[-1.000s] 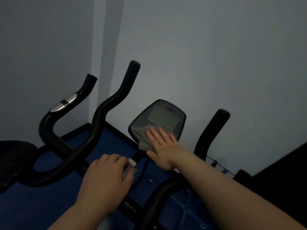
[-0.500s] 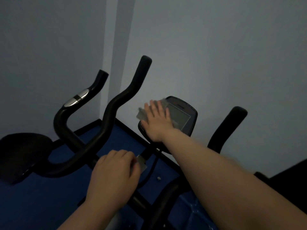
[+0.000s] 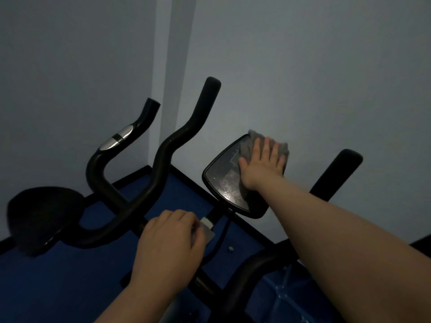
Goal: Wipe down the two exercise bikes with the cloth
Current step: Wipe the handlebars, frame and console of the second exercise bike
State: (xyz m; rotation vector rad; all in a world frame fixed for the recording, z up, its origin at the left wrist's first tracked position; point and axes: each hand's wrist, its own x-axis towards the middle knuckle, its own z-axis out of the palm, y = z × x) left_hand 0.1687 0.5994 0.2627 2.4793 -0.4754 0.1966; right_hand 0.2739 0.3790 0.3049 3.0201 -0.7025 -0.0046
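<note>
A black exercise bike fills the lower view, with its console (image 3: 224,178) tilted toward me. My right hand (image 3: 262,165) lies flat on a grey cloth (image 3: 248,145), pressing it on the console's upper right part, fingers spread. My left hand (image 3: 170,241) is closed around the handlebar's centre clamp (image 3: 207,226). The bike's black handlebars (image 3: 177,145) curve up to the left, and the other end (image 3: 335,173) rises to the right. A second handlebar with a silver sensor (image 3: 116,138) stands further left.
A black saddle-like pad (image 3: 39,217) sits at the far left. Blue floor mats (image 3: 182,197) with black edging lie below the bike. Pale walls meet in a corner (image 3: 163,78) straight behind the handlebars. The room is dim.
My right hand has slid the cloth from the console's left edge across to its upper right. The left hand has stayed on the clamp. The camera has shifted a little.
</note>
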